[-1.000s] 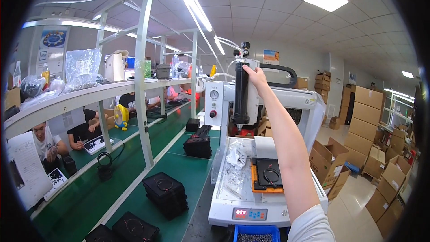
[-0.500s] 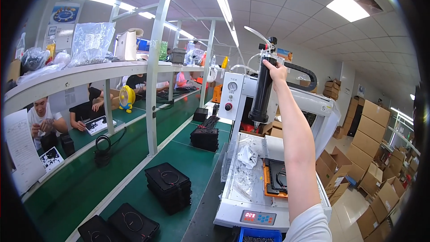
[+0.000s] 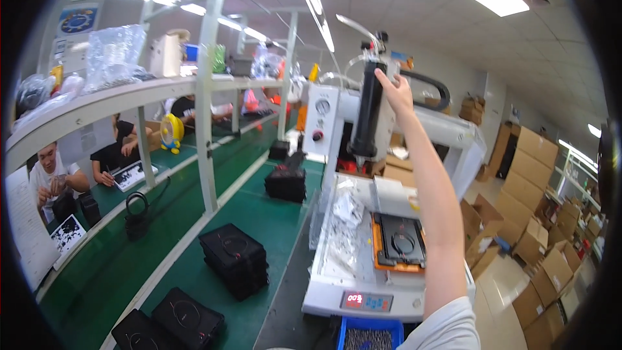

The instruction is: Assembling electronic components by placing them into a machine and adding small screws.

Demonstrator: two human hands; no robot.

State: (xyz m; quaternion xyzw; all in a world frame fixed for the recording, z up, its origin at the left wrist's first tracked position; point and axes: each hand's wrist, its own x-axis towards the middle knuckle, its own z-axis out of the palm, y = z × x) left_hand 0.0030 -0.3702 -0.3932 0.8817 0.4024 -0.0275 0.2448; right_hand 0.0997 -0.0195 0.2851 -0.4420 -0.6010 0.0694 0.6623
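Note:
Reaching up from the lower right, my right hand (image 3: 398,94) is at the upper part of a tall black dispenser cylinder (image 3: 370,113). My thumb lies against its right edge, and my other fingers curl behind it, partly hidden. The cylinder stands upright on a white benchtop dispensing machine (image 3: 324,291), its narrow tip pointing down. On the machine's bed, an orange fixture (image 3: 378,256) holds a flat black panel (image 3: 392,230) with a coiled cable on it. Beside it lies a crumpled clear plastic piece (image 3: 348,209). My left hand is out of view.
Stacks of black panels (image 3: 236,256) stand on the green bench (image 3: 249,311) at left. A blue bin (image 3: 343,334) of small dark parts sits below the machine. A metal shelf post (image 3: 206,123) rises left. Co-workers sit beyond; cardboard boxes (image 3: 528,175) are piled right.
The view has shifted, so the machine and bench sit further left. My right hand stays at the cylinder's upper part, with its thumb now straighter. More of the panel in the orange fixture shows.

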